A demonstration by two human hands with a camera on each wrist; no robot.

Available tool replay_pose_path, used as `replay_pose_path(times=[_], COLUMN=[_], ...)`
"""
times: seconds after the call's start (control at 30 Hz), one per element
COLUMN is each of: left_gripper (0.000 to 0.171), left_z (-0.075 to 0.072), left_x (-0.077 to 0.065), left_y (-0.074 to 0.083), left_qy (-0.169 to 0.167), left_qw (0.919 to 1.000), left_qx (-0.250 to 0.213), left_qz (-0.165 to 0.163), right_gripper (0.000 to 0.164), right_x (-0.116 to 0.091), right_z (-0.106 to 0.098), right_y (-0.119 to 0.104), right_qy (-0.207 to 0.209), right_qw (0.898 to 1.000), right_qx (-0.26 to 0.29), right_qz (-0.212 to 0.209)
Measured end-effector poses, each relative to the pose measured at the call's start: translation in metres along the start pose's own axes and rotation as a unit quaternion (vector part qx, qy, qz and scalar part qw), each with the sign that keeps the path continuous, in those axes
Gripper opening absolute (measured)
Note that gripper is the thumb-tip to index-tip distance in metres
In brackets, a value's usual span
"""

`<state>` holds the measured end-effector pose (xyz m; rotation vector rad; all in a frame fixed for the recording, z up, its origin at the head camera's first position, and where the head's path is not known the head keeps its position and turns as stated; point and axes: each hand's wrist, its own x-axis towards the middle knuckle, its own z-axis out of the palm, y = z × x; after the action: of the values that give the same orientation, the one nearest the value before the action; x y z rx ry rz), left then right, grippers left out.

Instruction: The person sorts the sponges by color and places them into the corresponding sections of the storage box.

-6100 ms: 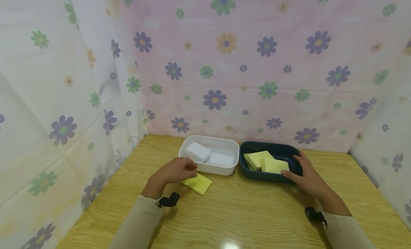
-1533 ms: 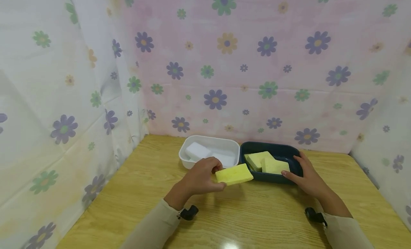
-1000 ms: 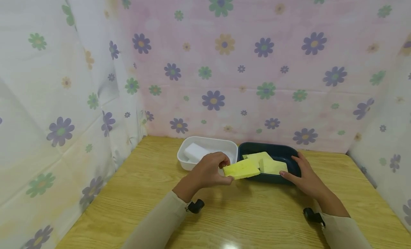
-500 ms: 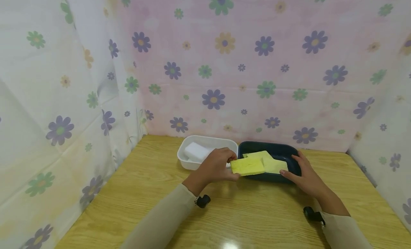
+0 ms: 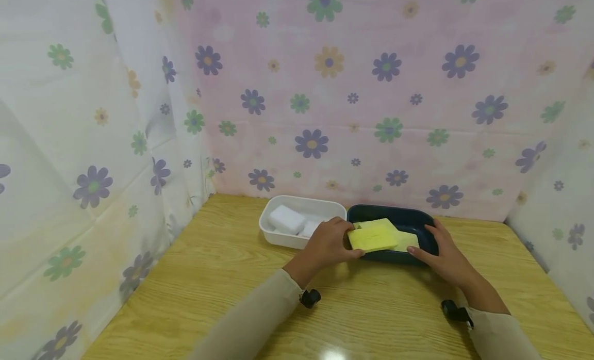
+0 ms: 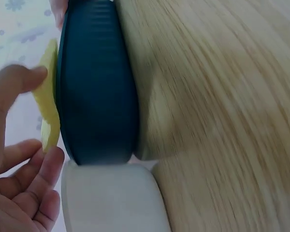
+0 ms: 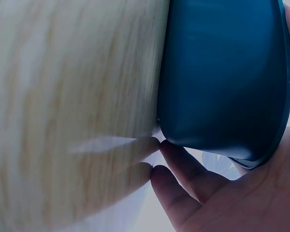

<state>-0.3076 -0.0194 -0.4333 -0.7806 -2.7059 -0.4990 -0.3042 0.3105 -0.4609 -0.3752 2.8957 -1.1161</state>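
Observation:
My left hand [image 5: 326,244] pinches a flat bright-yellow sponge [image 5: 373,238] between thumb and fingers. The sponge is above the front left of a dark blue plastic bin [image 5: 394,256], partly covering the paler yellow sponges [image 5: 406,240] inside. In the left wrist view the held sponge [image 6: 49,96] lies along the bin's rim; whether they touch I cannot tell. At the bin's right end, my right hand [image 5: 447,257] grips the wall, thumb at the front rim. Its fingertips [image 7: 174,147] reach the lower corner in the right wrist view.
A white plastic bin [image 5: 284,241] with white sponges [image 5: 286,219] stands against the dark bin's left end. Both stand on a wood-grain table [image 5: 371,318], near a flowered cloth [image 5: 343,117] at the back. More cloth hangs at the sides.
The bright-yellow sponge, earlier on the table before the white bin, was picked up by my left hand and carried right to above the dark bin. My right hand has stayed on that bin.

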Motion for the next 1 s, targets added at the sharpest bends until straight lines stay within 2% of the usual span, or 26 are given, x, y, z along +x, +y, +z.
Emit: replay_pose_path(times=[0.17,0.6,1.0], left_gripper=[0.068,0.068,0.046], left_z=[0.004,0.009,0.013], left_x=[0.004,0.012,0.018], left_y=[0.010,0.024,0.030], left_qy=[0.003,-0.008,0.001], left_qw=[0.9996,0.9975,0.9984], left_qx=[-0.011,0.056,0.042], left_qz=[-0.027,-0.042,-0.038], right_gripper=[0.103,0.103,0.103], right_x=[-0.001,-0.001,-0.001], right_z=[0.000,0.001,0.002], right_y=[0.001,0.002,-0.001], right_qy=[0.001,0.005,0.005], right_qw=[1.000,1.000,1.000], right_qx=[-0.001,-0.015,-0.012], right_qz=[0.003,0.007,0.005])
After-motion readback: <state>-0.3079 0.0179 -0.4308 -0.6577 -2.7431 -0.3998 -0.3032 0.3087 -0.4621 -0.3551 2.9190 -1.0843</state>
